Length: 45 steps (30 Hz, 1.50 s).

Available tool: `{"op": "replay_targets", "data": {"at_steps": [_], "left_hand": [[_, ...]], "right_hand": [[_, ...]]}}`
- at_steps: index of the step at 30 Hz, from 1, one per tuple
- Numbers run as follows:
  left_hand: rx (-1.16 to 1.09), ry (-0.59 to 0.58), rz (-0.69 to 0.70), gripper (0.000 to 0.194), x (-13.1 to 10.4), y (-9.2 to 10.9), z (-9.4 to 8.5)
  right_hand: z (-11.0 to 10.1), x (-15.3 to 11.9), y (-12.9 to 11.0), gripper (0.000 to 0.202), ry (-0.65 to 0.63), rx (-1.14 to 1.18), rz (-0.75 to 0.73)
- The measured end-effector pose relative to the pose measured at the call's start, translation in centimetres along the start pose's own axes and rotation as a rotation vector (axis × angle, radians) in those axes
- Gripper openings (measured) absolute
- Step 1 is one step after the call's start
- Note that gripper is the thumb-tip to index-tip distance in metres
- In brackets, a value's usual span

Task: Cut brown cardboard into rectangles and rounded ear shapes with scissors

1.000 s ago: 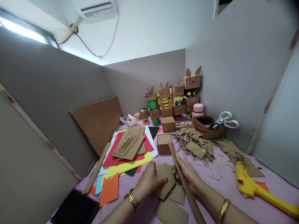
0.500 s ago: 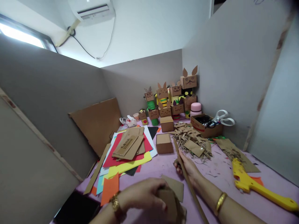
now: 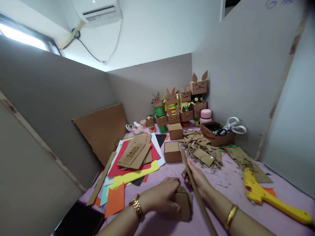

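My left hand (image 3: 163, 196), with a gold watch at the wrist, is closed around a small stack of cut cardboard pieces (image 3: 181, 207) just above the near part of the table. The pieces' edges are fanned a little, and some are hidden under my fingers. In my right hand (image 3: 197, 178) is a long narrow cardboard strip (image 3: 200, 200), running from the far side of my fingers back toward me. Its curled fingertips are partly hidden behind the strip. Beyond both hands stands a small closed cardboard box (image 3: 172, 152), with another cardboard box (image 3: 175, 131) behind it.
Coloured paper (image 3: 115, 200) and flat cardboard pieces (image 3: 135, 154) lie at left. Cardboard scraps (image 3: 201, 149), a box of tools (image 3: 218, 133) with white-handled scissors (image 3: 235, 125), and a yellow glue gun (image 3: 265, 196) are right. Cardboard animal figures (image 3: 171, 98) stand at the back.
My left hand has moved forward and slightly right with the cardboard stack. The flat piece that lay beyond it no longer shows separately. My right hand keeps its hold on the strip.
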State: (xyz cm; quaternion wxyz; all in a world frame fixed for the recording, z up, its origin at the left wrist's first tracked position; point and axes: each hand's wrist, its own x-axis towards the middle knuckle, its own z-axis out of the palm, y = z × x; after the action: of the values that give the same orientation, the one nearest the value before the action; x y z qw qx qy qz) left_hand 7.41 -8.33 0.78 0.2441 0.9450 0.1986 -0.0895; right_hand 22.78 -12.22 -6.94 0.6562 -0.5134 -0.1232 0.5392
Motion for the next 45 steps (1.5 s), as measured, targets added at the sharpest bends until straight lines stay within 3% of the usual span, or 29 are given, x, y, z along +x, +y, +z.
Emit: {"op": "replay_targets", "data": {"at_steps": [3, 7, 9, 11, 15, 19, 22, 24, 27, 29, 30, 33, 35, 36, 40, 45], "left_hand": [[0.095, -0.040, -0.001, 0.045, 0.7, -0.1, 0.7], [0.122, 0.107, -0.001, 0.046, -0.3, -0.3, 3.0], [0.202, 0.125, 0.047, 0.036, -1.2, -0.2, 3.8], [0.300, 0.103, 0.062, 0.023, -2.0, 0.2, 3.7], [0.299, 0.320, -0.034, 0.009, -3.4, 0.5, 2.6], [0.211, 0.177, -0.106, 0.025, -4.4, -0.2, 2.4], [-0.047, 0.143, -0.107, 0.035, -5.0, -0.8, 2.4], [-0.156, 0.060, -0.077, 0.039, -4.8, -1.2, 2.6], [-0.129, -0.053, -0.121, 0.042, -3.9, -2.1, 3.6], [-0.083, -0.012, -0.159, 0.043, -3.3, -2.6, 4.1], [-0.081, 0.030, -0.158, 0.053, -3.2, -2.9, 4.1], [-0.113, 0.329, -0.163, 0.089, -3.4, -4.0, 2.4], [0.004, 0.533, -0.333, 0.077, -3.1, -5.3, 0.5], [0.038, 0.581, -0.384, 0.074, -2.6, -6.1, -0.5], [0.115, 0.629, -0.519, 0.076, 1.2, -9.8, -3.1], [0.135, 0.660, -0.721, 0.079, 5.5, -12.6, -3.3]], "right_hand": [[-0.2, 0.2, 0.1, 0.059, 0.007, -0.024, 0.018], [-0.6, 0.6, 0.5, 0.060, -0.009, -0.081, 0.039], [-0.7, 0.9, 0.8, 0.061, -0.021, -0.107, 0.042], [-0.8, 1.0, 1.1, 0.061, -0.031, -0.115, 0.039], [-0.9, 1.0, 1.4, 0.061, -0.025, -0.115, 0.034], [-0.9, 0.8, 1.3, 0.058, -0.009, -0.121, 0.027], [-0.8, 0.7, 1.3, 0.060, -0.004, -0.134, 0.038], [-0.8, 0.6, 1.3, 0.063, -0.009, -0.146, 0.050], [-0.9, 0.6, 1.5, 0.062, -0.012, -0.154, 0.053], [-1.0, 0.7, 1.6, 0.061, -0.018, -0.156, 0.050], [-1.0, 0.7, 1.7, 0.061, -0.022, -0.155, 0.055], [-0.9, 0.8, 1.8, 0.064, -0.025, -0.139, 0.102], [-0.8, 0.7, 1.9, 0.063, -0.029, -0.111, 0.106], [-0.8, 0.7, 2.0, 0.062, -0.030, -0.097, 0.096], [-1.2, 1.5, 2.6, 0.064, -0.055, -0.122, 0.101], [-2.9, 4.2, 3.6, 0.053, -0.122, -0.202, 0.037]]}}
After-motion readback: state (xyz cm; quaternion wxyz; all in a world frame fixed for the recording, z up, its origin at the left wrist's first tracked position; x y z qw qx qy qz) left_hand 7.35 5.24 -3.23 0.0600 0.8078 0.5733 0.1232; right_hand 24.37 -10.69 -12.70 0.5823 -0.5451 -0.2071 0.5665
